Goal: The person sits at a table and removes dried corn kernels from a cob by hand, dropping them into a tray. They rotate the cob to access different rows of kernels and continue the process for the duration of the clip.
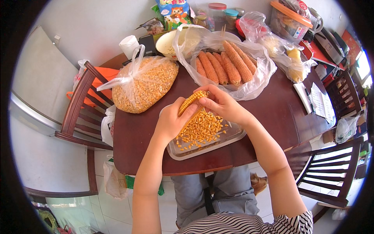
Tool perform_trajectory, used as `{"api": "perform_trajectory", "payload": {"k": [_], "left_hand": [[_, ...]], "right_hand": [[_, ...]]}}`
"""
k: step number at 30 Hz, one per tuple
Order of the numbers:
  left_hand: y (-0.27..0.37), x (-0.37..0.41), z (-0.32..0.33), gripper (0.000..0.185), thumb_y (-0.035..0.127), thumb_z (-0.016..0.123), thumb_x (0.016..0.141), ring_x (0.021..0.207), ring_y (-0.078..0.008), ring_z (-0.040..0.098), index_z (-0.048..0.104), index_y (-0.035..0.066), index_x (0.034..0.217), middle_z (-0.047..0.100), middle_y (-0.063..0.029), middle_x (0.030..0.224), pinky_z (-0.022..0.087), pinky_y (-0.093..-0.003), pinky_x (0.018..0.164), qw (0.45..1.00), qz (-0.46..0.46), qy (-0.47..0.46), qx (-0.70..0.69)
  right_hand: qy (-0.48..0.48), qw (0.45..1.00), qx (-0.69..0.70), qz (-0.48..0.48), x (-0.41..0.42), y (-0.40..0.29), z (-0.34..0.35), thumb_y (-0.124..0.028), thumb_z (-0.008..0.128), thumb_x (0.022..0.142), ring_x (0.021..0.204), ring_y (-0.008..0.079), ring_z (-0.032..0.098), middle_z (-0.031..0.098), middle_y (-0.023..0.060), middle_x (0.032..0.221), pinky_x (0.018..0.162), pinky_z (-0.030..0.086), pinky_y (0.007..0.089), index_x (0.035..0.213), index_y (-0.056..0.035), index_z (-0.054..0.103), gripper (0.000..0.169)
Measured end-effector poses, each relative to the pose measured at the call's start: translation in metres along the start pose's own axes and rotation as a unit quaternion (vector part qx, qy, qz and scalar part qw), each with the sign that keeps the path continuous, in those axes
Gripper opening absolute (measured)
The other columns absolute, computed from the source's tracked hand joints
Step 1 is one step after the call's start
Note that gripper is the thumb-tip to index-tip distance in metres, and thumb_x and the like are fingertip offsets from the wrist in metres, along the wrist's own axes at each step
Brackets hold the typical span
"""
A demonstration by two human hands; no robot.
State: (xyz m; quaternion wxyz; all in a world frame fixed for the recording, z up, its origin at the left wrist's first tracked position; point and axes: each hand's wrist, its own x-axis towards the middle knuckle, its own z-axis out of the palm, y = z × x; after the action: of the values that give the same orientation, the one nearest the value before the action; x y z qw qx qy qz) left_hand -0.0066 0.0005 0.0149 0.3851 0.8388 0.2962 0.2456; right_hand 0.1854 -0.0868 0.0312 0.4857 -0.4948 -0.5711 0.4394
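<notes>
A partly stripped ear of dried corn slants between both hands, rows of yellow kernels showing on its upper side. My left hand wraps its lower part, thumb along the ear. At the upper end, my right hand grips it with thumb and fingers. Directly beneath is a clear plastic tray holding a heap of loose corn kernels. Beyond the hands, an open plastic bag contains several bare reddish corncobs. Left of it stands a knotted clear bag of corn kernels.
An enamel basin, a paper roll and lidded jars line the back. Papers and a pen lie at right. Wooden chairs flank the dark table. A brown furry animal is near my legs.
</notes>
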Motion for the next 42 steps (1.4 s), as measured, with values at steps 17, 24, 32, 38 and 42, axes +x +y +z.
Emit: {"api": "perform_trajectory", "payload": {"k": [17, 24, 32, 38, 42], "left_hand": [[0.003, -0.001, -0.002, 0.048, 0.047, 0.054, 0.096, 0.075, -0.0267, 0.063, 0.056, -0.002, 0.097, 0.063, -0.0199, 0.081, 0.047, -0.0351, 0.069, 1.000, -0.014, 0.007, 0.005], [0.002, 0.000, -0.002, 0.049, 0.047, 0.055, 0.096, 0.071, -0.0190, 0.056, 0.055, -0.002, 0.096, 0.060, -0.0157, 0.077, 0.046, -0.0325, 0.068, 1.000, -0.019, 0.013, -0.015], [0.002, 0.000, -0.003, 0.049, 0.049, 0.055, 0.095, 0.075, -0.0312, 0.064, 0.058, 0.001, 0.097, 0.063, -0.0197, 0.079, 0.047, -0.0367, 0.069, 0.999, -0.030, 0.018, -0.032], [-0.003, 0.000, -0.002, 0.048, 0.048, 0.054, 0.096, 0.071, -0.0210, 0.058, 0.059, 0.001, 0.097, 0.062, -0.0146, 0.076, 0.046, -0.0334, 0.069, 0.995, -0.023, 0.010, -0.092], [-0.005, 0.000, -0.003, 0.047, 0.048, 0.054, 0.096, 0.070, -0.0224, 0.057, 0.059, 0.002, 0.095, 0.061, -0.0144, 0.076, 0.045, -0.0338, 0.068, 0.994, -0.028, -0.011, -0.103]], "right_hand": [[-0.037, 0.999, 0.017, 0.023, -0.001, 0.003, -0.002, -0.029, 0.051, 0.102, 0.091, 0.0102, 0.047, 0.052, 0.0023, 0.103, 0.083, 0.042, 0.0253, 0.137, -0.0072, 0.042, 0.042], [-0.039, 0.999, 0.010, -0.014, 0.000, 0.010, -0.002, -0.024, 0.050, 0.102, 0.092, 0.0117, 0.049, 0.052, 0.0040, 0.105, 0.084, 0.043, 0.0261, 0.141, -0.0077, 0.038, 0.044], [-0.051, 0.994, 0.083, 0.054, -0.004, 0.002, -0.007, -0.029, 0.045, 0.104, 0.077, 0.0054, 0.044, 0.051, -0.0013, 0.089, 0.069, 0.039, 0.0194, 0.144, -0.0110, 0.039, 0.045], [-0.045, 0.994, 0.090, 0.042, -0.003, 0.002, -0.007, -0.030, 0.046, 0.104, 0.073, 0.0037, 0.044, 0.050, -0.0025, 0.084, 0.063, 0.038, 0.0178, 0.142, -0.0112, 0.042, 0.043], [-0.030, 0.996, 0.068, 0.047, -0.003, 0.000, -0.004, -0.030, 0.050, 0.102, 0.074, 0.0035, 0.046, 0.050, -0.0027, 0.084, 0.061, 0.038, 0.0181, 0.138, -0.0102, 0.044, 0.041]]}}
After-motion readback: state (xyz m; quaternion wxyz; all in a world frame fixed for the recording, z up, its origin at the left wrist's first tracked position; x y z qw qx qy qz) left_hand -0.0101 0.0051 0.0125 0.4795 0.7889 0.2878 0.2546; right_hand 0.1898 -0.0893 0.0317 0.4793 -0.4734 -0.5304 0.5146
